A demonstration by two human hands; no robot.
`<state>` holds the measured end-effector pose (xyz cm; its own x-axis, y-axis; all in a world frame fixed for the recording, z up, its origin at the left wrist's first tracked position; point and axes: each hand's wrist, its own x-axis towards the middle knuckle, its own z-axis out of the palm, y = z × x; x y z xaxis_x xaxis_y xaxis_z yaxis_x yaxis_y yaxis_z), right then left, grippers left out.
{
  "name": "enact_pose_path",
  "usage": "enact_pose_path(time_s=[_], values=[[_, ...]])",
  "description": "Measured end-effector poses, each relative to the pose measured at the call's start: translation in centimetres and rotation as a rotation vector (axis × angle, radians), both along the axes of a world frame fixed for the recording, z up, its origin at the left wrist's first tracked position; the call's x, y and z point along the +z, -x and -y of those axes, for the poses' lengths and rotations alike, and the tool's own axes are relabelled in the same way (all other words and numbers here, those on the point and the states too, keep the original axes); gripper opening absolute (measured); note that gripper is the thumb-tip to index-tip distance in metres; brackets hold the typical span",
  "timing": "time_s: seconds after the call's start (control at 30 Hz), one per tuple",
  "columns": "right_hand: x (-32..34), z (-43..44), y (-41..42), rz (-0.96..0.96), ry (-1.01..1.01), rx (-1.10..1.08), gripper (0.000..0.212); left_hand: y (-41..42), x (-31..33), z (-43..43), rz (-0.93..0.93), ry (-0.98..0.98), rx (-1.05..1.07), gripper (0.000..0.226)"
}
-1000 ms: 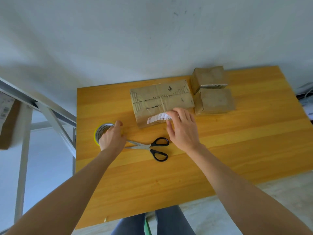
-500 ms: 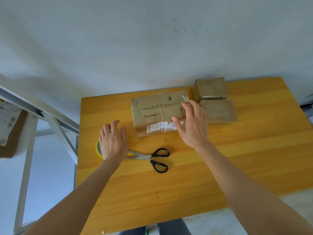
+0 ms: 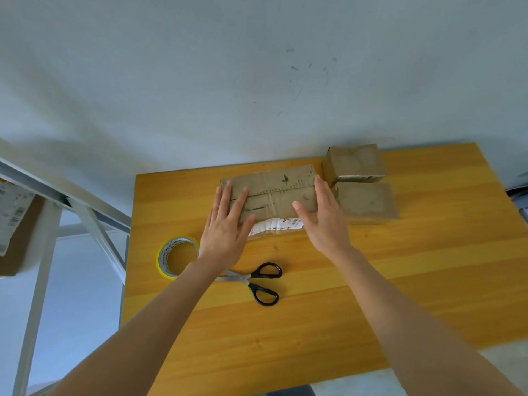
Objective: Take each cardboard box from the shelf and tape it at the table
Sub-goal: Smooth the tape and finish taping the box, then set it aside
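Observation:
A long flat cardboard box with a white label on its near side lies at the back of the wooden table. My left hand lies flat on its left end, fingers straight. My right hand is at its right end with straight fingers, thumb over the top. Two smaller cardboard boxes stand just right of it, one behind the other. A roll of tape with a yellow rim lies near the table's left edge, beside my left wrist.
Black-handled scissors lie on the table between my forearms. A metal shelf frame stands to the left, with a labelled cardboard box on it. A pale wall rises behind the table.
My left hand left the tape roll and moved up onto the box's left end. My right hand slid from the box's front to its right end. The camera tilted upward.

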<state>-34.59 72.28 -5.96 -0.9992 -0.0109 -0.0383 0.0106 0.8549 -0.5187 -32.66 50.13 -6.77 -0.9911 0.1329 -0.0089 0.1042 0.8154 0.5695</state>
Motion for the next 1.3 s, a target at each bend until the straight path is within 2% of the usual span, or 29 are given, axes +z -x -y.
enact_pose_path(time_s=[0.1, 0.2, 0.27, 0.4, 0.5, 0.57, 0.63, 0.7, 0.73, 0.8, 0.9, 1.07, 1.2, 1.3], values=[[-0.6, -0.2, -0.1, -0.066, -0.242, 0.107, 0.074, -0.3, -0.2, -0.2, -0.008, 0.036, -0.013, 0.069], [-0.5, 0.2, 0.4, -0.068, -0.373, 0.208, 0.073, -0.4, -0.1, -0.3, -0.020, 0.061, -0.031, 0.067], [-0.2, 1.3, 0.8, -0.083, -0.385, 0.292, 0.074, -0.2, 0.1, -0.2, -0.010, 0.087, -0.046, 0.064], [-0.6, 2.0, 0.8, -0.086, -0.380, 0.270, 0.075, -0.1, 0.1, 0.1, -0.001, 0.143, -0.073, 0.071], [-0.2, 1.6, 0.9, -0.086, -0.326, 0.297, 0.079, 0.1, 0.3, 0.3, 0.071, 0.008, -0.095, 0.074], [0.4, 1.7, 0.8, -0.106, -0.219, 0.243, 0.082, 0.0, 0.9, 0.3, 0.095, -0.108, -0.099, 0.072], [0.2, 1.6, 0.4, -0.126, 0.062, 0.003, 0.080, 0.0, 1.8, 0.0, 0.113, -0.169, -0.060, 0.072], [0.5, 1.1, -0.2, -0.013, 0.443, -0.247, 0.077, 0.3, 3.1, 0.0, 0.159, -0.223, 0.048, 0.071], [0.5, 0.8, -0.4, 0.085, 0.580, -0.293, 0.074, 0.5, 3.6, 0.0, 0.171, -0.254, 0.101, 0.071], [0.6, 0.6, -1.0, 0.220, 0.671, -0.256, 0.060, 1.1, 4.4, 0.0, 0.182, -0.351, 0.182, 0.076], [0.9, 0.8, -0.9, 0.215, 0.649, -0.205, 0.062, 1.9, 5.0, -0.1, 0.220, -0.474, 0.303, 0.075], [1.7, 0.8, -0.1, 0.102, 0.518, -0.192, 0.064, 3.4, 5.1, -0.5, 0.243, -0.516, 0.545, 0.072], [1.7, 0.7, 0.8, 0.132, 0.363, -0.099, 0.100, 4.4, 4.7, -0.8, 0.287, -0.529, 0.592, 0.043], [1.5, 0.5, 1.6, 0.160, 0.270, -0.009, 0.116, 4.8, 4.3, -1.2, 0.316, -0.511, 0.517, 0.050]])
